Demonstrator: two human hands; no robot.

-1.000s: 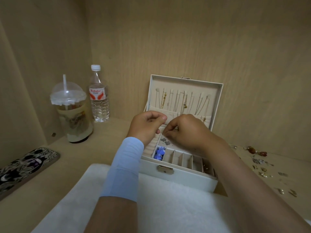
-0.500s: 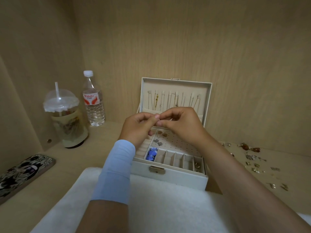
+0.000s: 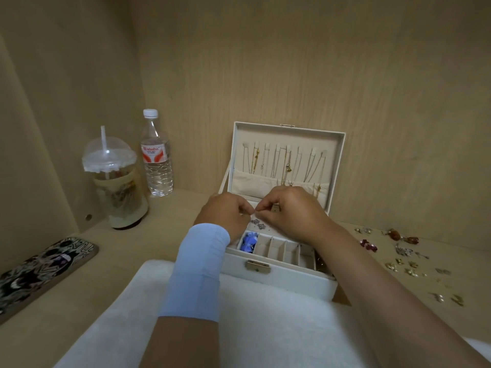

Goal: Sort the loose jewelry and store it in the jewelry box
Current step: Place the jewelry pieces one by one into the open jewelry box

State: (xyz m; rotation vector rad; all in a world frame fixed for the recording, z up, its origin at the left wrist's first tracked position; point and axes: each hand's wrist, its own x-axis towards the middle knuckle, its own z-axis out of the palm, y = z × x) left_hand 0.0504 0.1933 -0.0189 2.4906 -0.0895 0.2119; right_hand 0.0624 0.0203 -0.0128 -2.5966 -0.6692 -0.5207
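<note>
An open cream jewelry box (image 3: pixel 279 280) stands at the middle of the shelf, several thin necklaces (image 3: pixel 287 163) hanging inside its raised lid. My left hand (image 3: pixel 225 215) and my right hand (image 3: pixel 289 212) meet over the box's earring panel, fingertips pinched together on a tiny piece too small to make out. Two silver star earrings (image 3: pixel 258 224) sit on the panel just below the fingertips. A blue piece (image 3: pixel 248 244) lies in the front left compartment. Loose jewelry (image 3: pixel 401 257) is scattered on the shelf to the right of the box.
A lidded drink cup with a straw (image 3: pixel 114 181) and a water bottle (image 3: pixel 156 155) stand at the back left. A patterned phone case (image 3: pixel 39 272) lies at the left edge. A white towel (image 3: pixel 265 328) covers the front. Wooden walls close in at left and back.
Both hands lifted a little from the earring panel and came back down over it, still pinched together. The camera view shifted slightly.
</note>
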